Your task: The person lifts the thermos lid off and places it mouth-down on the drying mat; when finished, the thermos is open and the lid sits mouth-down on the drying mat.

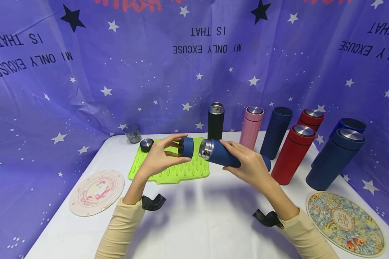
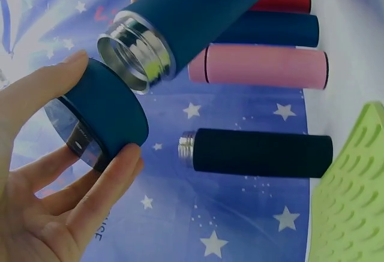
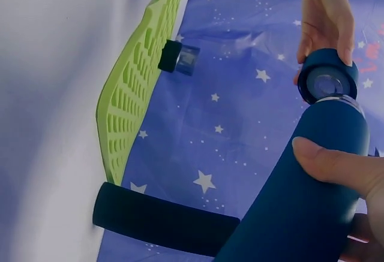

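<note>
My left hand [image 1: 159, 154] pinches a blue bottle lid [image 1: 188, 147] between thumb and fingers, its open side turned toward the bottle. A blue thermos bottle [image 1: 226, 154] lies tilted in the grip of my right hand [image 1: 247, 162], its bare steel threaded neck [image 2: 137, 51] facing the lid. In the head view a small gap separates lid and neck; the left wrist view has them close together. Both are held above the table, next to the green drying mat [image 1: 194, 169]. Behind them stands a lidless black bottle [image 1: 215, 124], and a black lid [image 1: 146, 144] sits on the mat's far left corner.
Closed bottles crowd the right side: a pink bottle [image 1: 251, 127], a dark blue bottle [image 1: 276, 133], a red bottle [image 1: 293, 154] and several others. A clear glass [image 1: 132, 133] stands at the back left. Round mats, one pink [image 1: 97, 194] and one patterned [image 1: 345, 225], flank the table.
</note>
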A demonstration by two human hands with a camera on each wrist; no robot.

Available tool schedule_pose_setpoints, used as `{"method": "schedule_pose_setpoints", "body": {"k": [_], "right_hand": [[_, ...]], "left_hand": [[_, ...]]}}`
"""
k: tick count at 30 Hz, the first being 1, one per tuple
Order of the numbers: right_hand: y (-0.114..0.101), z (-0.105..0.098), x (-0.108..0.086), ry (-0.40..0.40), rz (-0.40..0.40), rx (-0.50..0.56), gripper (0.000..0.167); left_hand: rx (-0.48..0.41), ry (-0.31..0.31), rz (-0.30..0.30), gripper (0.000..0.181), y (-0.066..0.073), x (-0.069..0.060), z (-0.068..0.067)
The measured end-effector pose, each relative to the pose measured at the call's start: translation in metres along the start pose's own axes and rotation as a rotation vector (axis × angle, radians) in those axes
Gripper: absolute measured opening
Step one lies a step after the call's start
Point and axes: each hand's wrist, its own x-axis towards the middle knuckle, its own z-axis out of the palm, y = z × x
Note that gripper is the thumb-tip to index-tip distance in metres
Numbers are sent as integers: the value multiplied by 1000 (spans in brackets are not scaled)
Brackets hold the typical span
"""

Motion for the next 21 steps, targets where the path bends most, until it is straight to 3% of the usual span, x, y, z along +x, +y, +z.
{"method": "schedule_pose_setpoints", "body": {"k": [7, 11, 21], "right_hand": [[11, 10, 3, -24, 43, 111, 93], [19, 19, 9, -34, 70, 163, 91], [33, 41, 17, 29, 223, 246, 84]], "left_hand": [[84, 44, -27, 75, -47, 4, -8], [118, 69, -57, 72, -68, 2, -16], [283, 98, -150, 70, -117, 6, -34]]}}
